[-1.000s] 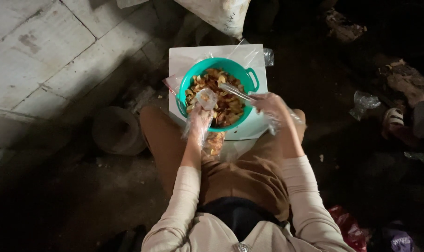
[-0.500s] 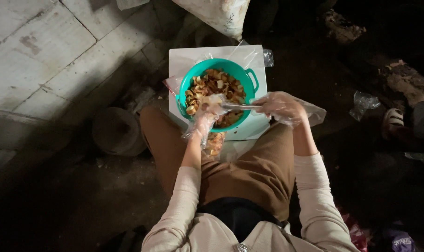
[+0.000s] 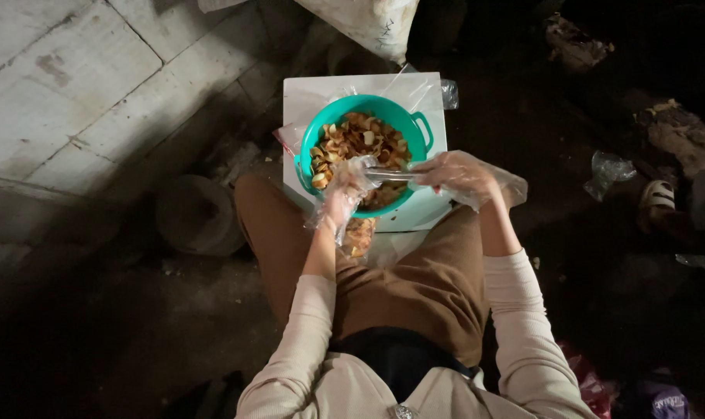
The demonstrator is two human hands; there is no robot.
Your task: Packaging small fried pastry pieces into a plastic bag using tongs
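Chips, golden-brown and curly, fill a teal bowl sitting on a white board just past the person's knees. Right hand, in a loose clear plastic glove, has its fingers clamped on metal tongs reaching left over the bowl's near edge. Left hand, gloved too, holds a small clear bag at the near rim, fingers closed around it.

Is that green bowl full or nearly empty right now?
Fairly full: brown and pale chips cover the inside of the green bowl up near its rim, and no bare bottom shows.
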